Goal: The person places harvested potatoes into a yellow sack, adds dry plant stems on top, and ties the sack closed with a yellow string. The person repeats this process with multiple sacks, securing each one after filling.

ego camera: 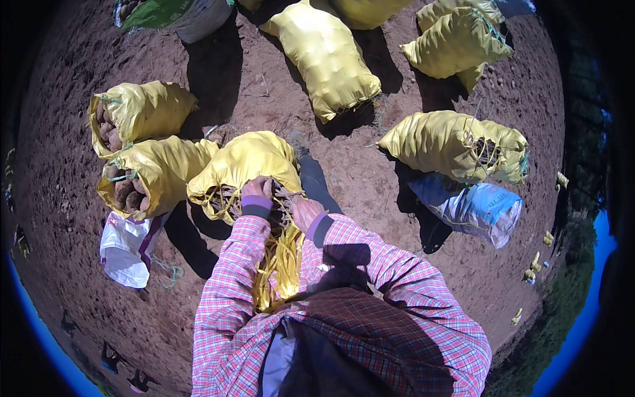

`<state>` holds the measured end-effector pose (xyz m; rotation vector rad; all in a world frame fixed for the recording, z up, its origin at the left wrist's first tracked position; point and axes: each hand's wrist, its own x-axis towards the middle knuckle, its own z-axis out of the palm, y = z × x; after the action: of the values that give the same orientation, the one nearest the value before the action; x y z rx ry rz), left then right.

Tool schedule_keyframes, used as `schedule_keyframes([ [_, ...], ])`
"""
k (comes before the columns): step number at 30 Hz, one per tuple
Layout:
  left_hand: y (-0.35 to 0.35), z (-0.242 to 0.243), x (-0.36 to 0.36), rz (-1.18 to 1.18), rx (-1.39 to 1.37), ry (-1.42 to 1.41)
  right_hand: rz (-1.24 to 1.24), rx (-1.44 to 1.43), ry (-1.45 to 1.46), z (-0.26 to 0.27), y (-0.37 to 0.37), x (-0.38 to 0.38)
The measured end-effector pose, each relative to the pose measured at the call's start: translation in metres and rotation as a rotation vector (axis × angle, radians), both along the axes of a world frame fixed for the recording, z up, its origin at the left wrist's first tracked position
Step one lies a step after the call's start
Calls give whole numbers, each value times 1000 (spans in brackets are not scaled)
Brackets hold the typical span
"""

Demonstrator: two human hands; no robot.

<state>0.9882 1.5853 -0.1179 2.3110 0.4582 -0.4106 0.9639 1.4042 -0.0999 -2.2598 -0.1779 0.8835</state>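
A full yellow woven sack [253, 154] leans in front of me with its mouth towards my body. Dry brown stalks [225, 196] fill the mouth, and narrow yellow strips cross over them. My left hand [257, 189] is curled at the middle of the mouth, gripping there. At the right side of the mouth, my right hand [306, 212] is closed by the rim, with stalks between the two hands. The fingertips are partly hidden, so the exact hold is unclear. Below the hands, a bundle of shiny yellow plastic strips [284, 263] hangs at my waist.
Two yellow sacks of potatoes [144, 156] lie on the left, near a white sack [125, 250]. To the right are another yellow sack [436, 141] and a blue-and-white sack [471, 206]. A yellow sack [322, 54] lies ahead on bare soil [357, 173].
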Motion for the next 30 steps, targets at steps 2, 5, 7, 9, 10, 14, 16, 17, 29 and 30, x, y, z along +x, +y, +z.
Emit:
schedule_keyframes([
  [2, -2, 1, -2, -5, 38, -7, -264, 134, 108, -4, 21, 10],
  [5, -3, -2, -5, 86, -80, 8, -186, 61, -38, -12, 52, 32],
  [7, -3, -6, -5, 174, -135, -12, -257, 85, 44, -11, 58, 38],
  [9, -4, -12, -4, 280, -182, 62, -230, 96, 75, -7, 51, 40],
  [10, -6, -15, -3, 321, -213, 168, -162, 79, 91, -4, 45, 41],
  [14, -10, -15, 1, 362, -204, 215, -137, 63, -3, -3, 22, 55],
  [16, -12, -10, 2, 347, -189, 208, -303, 129, 16, -12, 22, 70],
  [17, -13, -7, 3, 334, -185, 206, -338, 185, 85, -17, 24, 78],
  [29, -17, 4, 9, 252, -130, 75, -322, 288, 113, -38, 36, 81],
  [30, -18, 7, 9, 273, -170, 20, -386, 286, 53, -38, 38, 84],
])
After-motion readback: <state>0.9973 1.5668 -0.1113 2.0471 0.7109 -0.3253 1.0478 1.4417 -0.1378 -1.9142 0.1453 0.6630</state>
